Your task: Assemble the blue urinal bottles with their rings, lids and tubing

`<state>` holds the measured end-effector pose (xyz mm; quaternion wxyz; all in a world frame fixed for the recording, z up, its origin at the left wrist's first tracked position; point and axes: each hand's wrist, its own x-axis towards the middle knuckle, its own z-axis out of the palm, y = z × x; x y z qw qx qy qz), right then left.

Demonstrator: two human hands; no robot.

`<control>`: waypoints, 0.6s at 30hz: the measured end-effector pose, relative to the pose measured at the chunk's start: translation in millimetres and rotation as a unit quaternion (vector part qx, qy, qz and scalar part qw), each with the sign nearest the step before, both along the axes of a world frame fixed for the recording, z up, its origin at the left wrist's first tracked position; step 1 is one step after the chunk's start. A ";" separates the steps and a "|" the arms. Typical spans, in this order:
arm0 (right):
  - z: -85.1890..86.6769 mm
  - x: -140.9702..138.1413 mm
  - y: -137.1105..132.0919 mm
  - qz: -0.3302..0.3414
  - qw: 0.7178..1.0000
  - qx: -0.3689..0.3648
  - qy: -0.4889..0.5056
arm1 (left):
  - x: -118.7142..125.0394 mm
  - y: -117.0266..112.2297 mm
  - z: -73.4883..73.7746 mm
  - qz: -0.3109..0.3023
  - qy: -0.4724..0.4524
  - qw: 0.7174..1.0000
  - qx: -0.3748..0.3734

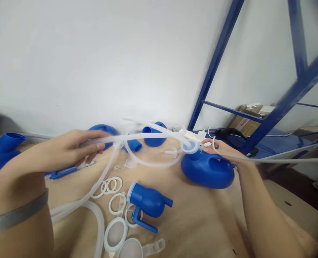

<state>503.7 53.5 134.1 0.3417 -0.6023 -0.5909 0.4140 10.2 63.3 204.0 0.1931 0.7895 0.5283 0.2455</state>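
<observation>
My left hand [72, 148] is closed around a translucent white tube [148, 136] that runs right across the table to the neck of a blue plastic container [207, 170]. My right hand [220, 150] rests on top of that blue container, fingers pinched near the tube's white end fitting [190, 146]. A thin cable passes over my right wrist. More of the tube loops down to the lower left [94, 215].
A blue funnel-shaped part with a handle [148, 200], white rings [112, 185] and clear lids [115, 233] lie on the tan table. More blue containers [153, 134] sit at the back and far left [3, 150]. A blue shelf frame [215, 64] stands at right.
</observation>
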 end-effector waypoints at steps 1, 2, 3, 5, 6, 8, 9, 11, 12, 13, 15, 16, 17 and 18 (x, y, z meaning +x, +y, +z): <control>1.6 -1.3 -0.7 0.001 1.000 -0.003 -0.010 | 2.5 2.1 0.8 -0.021 -0.017 0.999 -0.034; 2.7 -3.1 -0.6 0.001 1.000 -0.004 -0.022 | 3.9 3.3 1.5 -0.032 -0.041 0.997 -0.059; 3.0 -5.1 0.6 -0.001 0.999 -0.005 -0.034 | 4.5 3.5 2.3 -0.032 -0.063 0.995 -0.071; 0.6 -8.6 6.5 -0.006 0.998 -0.010 -0.064 | 4.6 1.4 4.3 -0.022 -0.091 0.994 -0.060; -2.2 -9.5 11.1 -0.003 0.996 -0.013 -0.083 | 5.0 -0.3 5.4 -0.024 -0.093 0.994 -0.059; -9.5 -8.7 21.8 0.015 0.992 -0.015 -0.128 | 8.3 -3.2 7.0 -0.033 -0.081 0.994 -0.062; -13.0 -7.0 26.9 0.026 0.988 -0.011 -0.155 | 11.4 -3.9 7.2 -0.041 -0.069 0.994 -0.068; -17.3 -3.1 33.4 0.052 0.977 0.012 -0.207 | 20.3 -3.1 5.7 -0.059 -0.044 0.995 -0.070; -17.3 -2.1 34.0 0.066 0.970 0.030 -0.233 | 25.7 -1.9 4.1 -0.070 -0.031 0.995 -0.063; -15.7 -2.8 32.5 0.081 0.961 0.051 -0.258 | 31.3 -0.4 2.1 -0.083 -0.016 0.995 -0.051; -7.8 -11.3 23.8 0.111 0.941 0.105 -0.301 | 42.6 2.1 -2.7 -0.101 0.017 0.995 -0.010; -2.3 -19.7 17.3 0.126 0.931 0.134 -0.316 | 47.8 2.7 -5.1 -0.105 0.032 0.994 0.012; 3.6 -30.7 10.1 0.138 0.921 0.160 -0.326 | 52.5 2.5 -7.4 -0.106 0.045 0.993 0.032; 9.3 -43.6 2.9 0.153 0.914 0.182 -0.328 | 56.7 1.6 -9.4 -0.105 0.055 0.992 0.050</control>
